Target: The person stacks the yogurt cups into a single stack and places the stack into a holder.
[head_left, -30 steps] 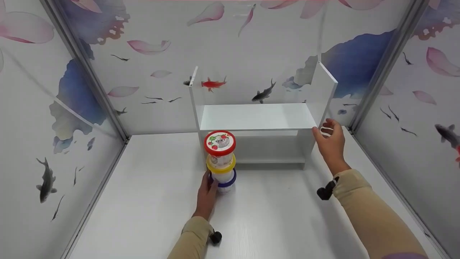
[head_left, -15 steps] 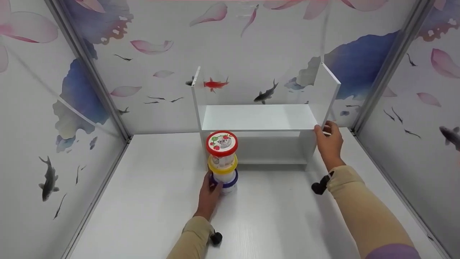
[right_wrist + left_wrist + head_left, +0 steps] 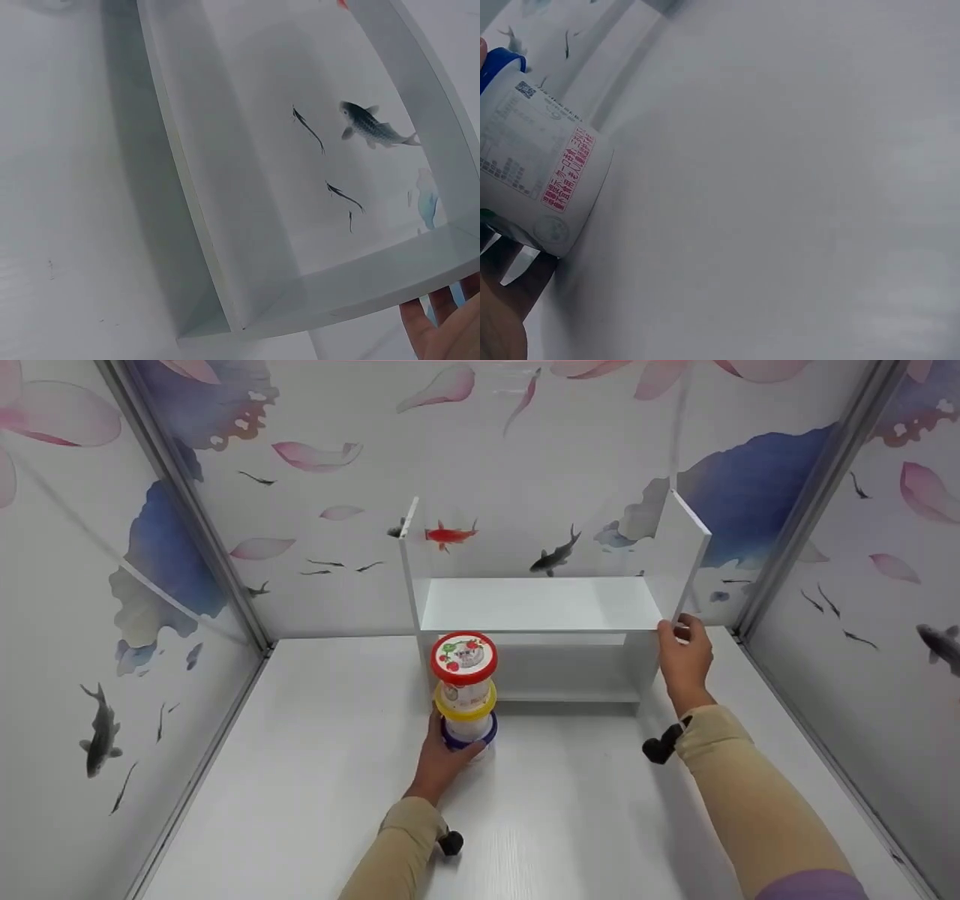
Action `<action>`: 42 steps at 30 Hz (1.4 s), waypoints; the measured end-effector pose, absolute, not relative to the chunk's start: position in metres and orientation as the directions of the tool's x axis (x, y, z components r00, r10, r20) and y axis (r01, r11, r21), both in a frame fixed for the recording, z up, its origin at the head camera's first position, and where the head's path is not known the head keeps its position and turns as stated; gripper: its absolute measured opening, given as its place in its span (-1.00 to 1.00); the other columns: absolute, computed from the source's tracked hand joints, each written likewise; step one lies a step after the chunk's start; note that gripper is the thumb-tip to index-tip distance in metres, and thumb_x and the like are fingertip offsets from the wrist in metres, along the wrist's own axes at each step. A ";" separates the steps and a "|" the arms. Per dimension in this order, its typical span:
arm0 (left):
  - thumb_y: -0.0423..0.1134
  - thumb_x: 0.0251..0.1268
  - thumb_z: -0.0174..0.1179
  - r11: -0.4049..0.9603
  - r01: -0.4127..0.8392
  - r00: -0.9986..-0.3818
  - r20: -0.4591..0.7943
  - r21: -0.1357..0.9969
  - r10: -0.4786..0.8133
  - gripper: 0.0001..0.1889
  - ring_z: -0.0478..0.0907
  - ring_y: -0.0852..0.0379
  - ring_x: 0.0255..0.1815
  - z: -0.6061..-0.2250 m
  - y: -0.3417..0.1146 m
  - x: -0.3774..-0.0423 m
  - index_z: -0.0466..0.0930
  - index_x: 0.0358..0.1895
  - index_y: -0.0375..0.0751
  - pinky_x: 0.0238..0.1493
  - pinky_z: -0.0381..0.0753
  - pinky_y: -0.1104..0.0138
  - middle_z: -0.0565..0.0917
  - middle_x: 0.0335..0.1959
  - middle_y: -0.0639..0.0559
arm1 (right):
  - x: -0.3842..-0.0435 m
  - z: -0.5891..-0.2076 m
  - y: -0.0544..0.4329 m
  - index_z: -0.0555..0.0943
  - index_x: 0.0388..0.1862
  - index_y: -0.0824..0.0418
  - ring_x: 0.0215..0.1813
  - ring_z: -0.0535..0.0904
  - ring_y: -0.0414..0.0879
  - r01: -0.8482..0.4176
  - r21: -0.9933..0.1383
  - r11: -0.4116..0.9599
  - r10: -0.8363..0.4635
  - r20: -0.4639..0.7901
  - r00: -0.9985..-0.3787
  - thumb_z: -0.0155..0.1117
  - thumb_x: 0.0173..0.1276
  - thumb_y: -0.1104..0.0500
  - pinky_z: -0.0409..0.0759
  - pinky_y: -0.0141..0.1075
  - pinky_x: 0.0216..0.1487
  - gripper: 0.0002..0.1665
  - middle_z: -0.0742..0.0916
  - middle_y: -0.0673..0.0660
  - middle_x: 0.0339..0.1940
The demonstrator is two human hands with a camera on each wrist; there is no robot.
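Note:
Three lidded tubs stand stacked at the left front of a small white shelf unit (image 3: 540, 604): a red-lidded tub (image 3: 463, 658) on top, a yellow-lidded tub (image 3: 465, 709) in the middle, a blue-lidded tub (image 3: 491, 729) at the bottom. My left hand (image 3: 441, 765) grips the bottom tub from the left, thumb across its front. In the left wrist view, that white printed tub (image 3: 540, 157) shows fingers beneath its side. On the right, my right hand (image 3: 684, 664) holds the shelf's side panel (image 3: 679, 562), thumb at the front edge, fingers on the outer face.
The white table (image 3: 337, 735) is enclosed by walls printed with fish and petals (image 3: 555, 457). Two upright panels flank the shelf's upper board, and a lower compartment (image 3: 562, 671) opens toward me.
The right hand has moved slightly left and closed onto the shelf's side panel. The left thumb has slid across the front of the bottom tub; the stack stays in place.

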State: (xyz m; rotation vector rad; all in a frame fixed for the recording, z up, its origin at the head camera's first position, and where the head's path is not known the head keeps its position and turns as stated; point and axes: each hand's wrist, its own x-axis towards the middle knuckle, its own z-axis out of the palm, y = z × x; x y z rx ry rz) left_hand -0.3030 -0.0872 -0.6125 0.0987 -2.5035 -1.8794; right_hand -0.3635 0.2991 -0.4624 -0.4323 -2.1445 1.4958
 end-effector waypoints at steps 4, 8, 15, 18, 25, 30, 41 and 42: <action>0.08 -0.08 0.61 0.295 -0.050 -0.998 -0.037 0.954 -0.050 0.23 0.20 -0.18 0.54 -0.610 -0.080 -0.305 -0.05 0.63 0.15 0.51 0.13 -0.17 0.25 0.56 -0.02 | -0.363 -0.464 0.298 0.41 0.45 0.15 0.15 0.54 0.09 -0.013 -0.937 0.348 0.528 0.208 -0.823 0.04 0.52 -0.16 0.55 -0.11 0.12 -0.34 0.59 0.27 0.22; 0.12 -0.13 0.62 0.286 -0.045 -0.999 -0.042 0.957 -0.020 0.22 0.23 -0.18 0.52 -0.612 -0.071 -0.307 0.01 0.62 0.15 0.50 0.16 -0.19 0.29 0.54 -0.01 | -0.363 -0.464 0.298 0.42 0.45 0.15 0.15 0.55 0.08 -0.014 -0.935 0.353 0.530 0.212 -0.821 0.04 0.53 -0.16 0.56 -0.11 0.12 -0.35 0.60 0.26 0.22; 0.14 -0.11 0.60 0.269 -0.023 -0.998 -0.036 0.963 0.043 0.20 0.25 -0.16 0.52 -0.610 -0.053 -0.306 0.03 0.61 0.12 0.50 0.16 -0.19 0.31 0.53 0.01 | -0.362 -0.465 0.298 0.39 0.46 0.15 0.19 0.54 0.09 -0.023 -0.936 0.351 0.520 0.215 -0.827 0.03 0.54 -0.17 0.58 -0.08 0.15 -0.34 0.58 0.28 0.25; 0.16 -0.14 0.61 0.271 -0.021 -0.997 -0.039 0.962 0.060 0.20 0.26 -0.15 0.52 -0.608 -0.046 -0.306 0.04 0.61 0.14 0.50 0.17 -0.17 0.32 0.52 0.03 | -0.362 -0.464 0.298 0.39 0.47 0.15 0.20 0.53 0.08 -0.017 -0.939 0.344 0.526 0.208 -0.825 0.03 0.54 -0.18 0.58 -0.08 0.16 -0.33 0.58 0.27 0.26; 0.15 -0.16 0.62 0.302 -0.026 -0.996 -0.050 0.953 0.072 0.22 0.26 -0.15 0.52 -0.607 -0.036 -0.307 0.04 0.62 0.16 0.49 0.19 -0.18 0.34 0.51 0.04 | -0.361 -0.465 0.298 0.37 0.48 0.15 0.21 0.52 0.09 -0.025 -0.935 0.353 0.516 0.217 -0.829 0.02 0.56 -0.16 0.58 -0.06 0.16 -0.34 0.57 0.28 0.26; 0.19 -0.17 0.61 0.296 0.006 -0.995 -0.025 0.955 0.101 0.20 0.30 -0.13 0.49 -0.600 -0.032 -0.308 0.09 0.60 0.10 0.50 0.20 -0.15 0.38 0.48 0.01 | -0.362 -0.466 0.299 0.39 0.47 0.15 0.17 0.55 0.09 -0.026 -0.930 0.365 0.514 0.225 -0.828 0.03 0.56 -0.17 0.60 -0.08 0.11 -0.35 0.59 0.28 0.24; 0.23 -0.21 0.60 0.272 0.008 -0.992 -0.027 0.962 0.124 0.20 0.34 -0.08 0.46 -0.571 -0.021 -0.312 0.10 0.59 0.22 0.47 0.27 -0.14 0.39 0.47 0.10 | -0.363 -0.465 0.299 0.39 0.47 0.14 0.19 0.55 0.08 -0.011 -0.939 0.343 0.519 0.199 -0.831 0.04 0.55 -0.17 0.59 -0.08 0.15 -0.34 0.58 0.27 0.25; 0.22 -0.20 0.61 0.274 0.006 -0.992 -0.028 0.962 0.122 0.19 0.34 -0.08 0.46 -0.569 -0.020 -0.312 0.10 0.59 0.23 0.47 0.27 -0.14 0.39 0.47 0.11 | -0.362 -0.465 0.299 0.39 0.47 0.14 0.20 0.55 0.08 -0.009 -0.940 0.342 0.519 0.197 -0.832 0.03 0.55 -0.17 0.59 -0.07 0.16 -0.34 0.58 0.27 0.26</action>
